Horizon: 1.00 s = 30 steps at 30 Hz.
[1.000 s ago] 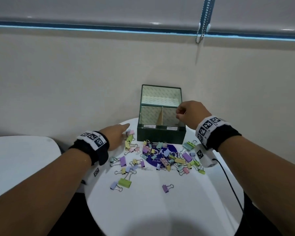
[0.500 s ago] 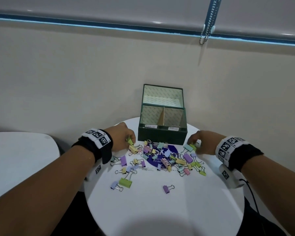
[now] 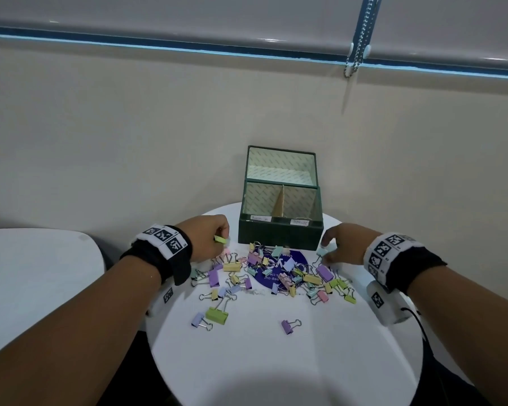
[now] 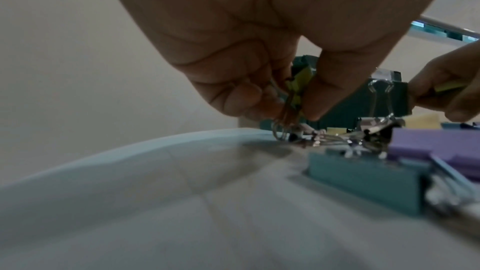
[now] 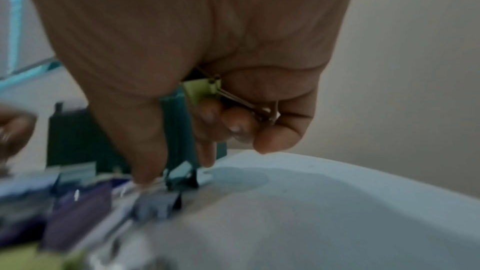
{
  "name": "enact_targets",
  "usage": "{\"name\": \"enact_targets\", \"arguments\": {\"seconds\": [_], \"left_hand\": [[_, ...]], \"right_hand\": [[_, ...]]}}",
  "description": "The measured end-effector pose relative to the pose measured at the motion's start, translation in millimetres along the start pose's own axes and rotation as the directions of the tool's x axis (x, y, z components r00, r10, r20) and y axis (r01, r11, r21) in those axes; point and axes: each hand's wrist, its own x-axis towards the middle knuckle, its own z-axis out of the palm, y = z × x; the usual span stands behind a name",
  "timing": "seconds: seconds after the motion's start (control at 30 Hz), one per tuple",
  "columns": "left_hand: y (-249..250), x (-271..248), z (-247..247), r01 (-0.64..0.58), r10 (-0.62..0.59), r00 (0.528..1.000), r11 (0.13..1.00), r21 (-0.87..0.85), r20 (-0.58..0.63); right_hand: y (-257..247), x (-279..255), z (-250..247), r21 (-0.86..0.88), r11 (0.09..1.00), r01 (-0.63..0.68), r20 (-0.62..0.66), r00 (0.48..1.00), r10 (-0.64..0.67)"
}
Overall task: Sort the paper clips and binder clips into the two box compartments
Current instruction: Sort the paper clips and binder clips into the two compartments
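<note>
A dark green box (image 3: 280, 234) with its lid up and a middle divider stands at the round table's far edge. Pastel binder clips (image 3: 276, 271) lie in a loose pile in front of it. At the pile's left edge my left hand (image 3: 225, 237) pinches a green binder clip (image 3: 220, 239) just above the table; in the left wrist view the clip (image 4: 301, 83) sits between thumb and fingers. By the box's right corner my right hand (image 3: 324, 244) keeps a green binder clip (image 5: 202, 89) under its curled fingers, while thumb and forefinger reach down onto a teal clip (image 5: 182, 174).
The white round table (image 3: 276, 361) has stray clips near its middle, among them a purple one (image 3: 289, 326) and a large green one (image 3: 217, 315). A purple round sticker (image 3: 298, 256) lies under the pile. Another white table (image 3: 35, 273) stands left. The wall is close behind the box.
My right hand came down from over the box's right compartment to the pile's right edge. My left hand went from open fingers to pinching a green clip and lifting it slightly.
</note>
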Motion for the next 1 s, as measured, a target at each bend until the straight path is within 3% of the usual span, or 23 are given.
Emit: {"name": "enact_targets", "arguments": {"seconds": [0.13, 0.27, 0.37, 0.5, 0.63, 0.8, 0.87, 0.93, 1.0], "left_hand": [[1.6, 0.3, -5.9, 0.036, -0.038, 0.999, 0.998, -0.056, -0.022], [2.8, 0.0, -10.7, 0.04, -0.04, 0.999, 0.999, 0.015, 0.006], [2.4, -1.0, -9.1, 0.081, -0.085, 0.995, 0.994, 0.074, 0.056], [0.5, -0.6, -5.9, 0.086, -0.095, 0.993, 0.99, 0.112, 0.076], [2.6, -0.7, -2.6, 0.08, -0.087, 0.993, 0.993, 0.084, 0.081], [2.5, -5.0, -0.2, 0.084, -0.087, 0.993, 0.996, 0.043, 0.085], [2.3, -6.2, -1.0, 0.062, -0.065, 0.996, 0.997, 0.043, 0.069], [1.9, -7.0, -2.1, 0.015, -0.016, 0.999, 0.999, 0.032, 0.04], [2.0, -7.6, -3.5, -0.045, 0.046, 0.999, 0.999, 0.011, -0.005]], "right_hand": [[-9.5, 2.0, 2.9, -0.073, 0.997, 0.019, 0.023, 1.0, -0.018], [-7.5, -5.0, -14.3, -0.094, 0.994, 0.054, 0.025, 0.998, -0.052], [-10.5, -17.8, -48.3, -0.009, 0.991, 0.13, -0.001, 0.992, -0.13], [-36.4, -25.2, -85.2, 0.146, 0.942, 0.301, -0.129, 0.95, -0.284], [-77.5, -3.8, -86.9, 0.173, 0.909, 0.378, -0.259, 0.908, -0.328], [-110.4, 18.5, -75.6, 0.264, 0.893, 0.363, -0.188, 0.928, -0.322], [-113.3, 12.9, -74.1, 0.234, 0.882, 0.408, -0.185, 0.91, -0.372], [-106.4, 3.4, -71.1, 0.227, 0.865, 0.448, -0.258, 0.884, -0.391], [-88.6, -6.3, -63.4, 0.237, 0.846, 0.478, -0.41, 0.838, -0.36]]}}
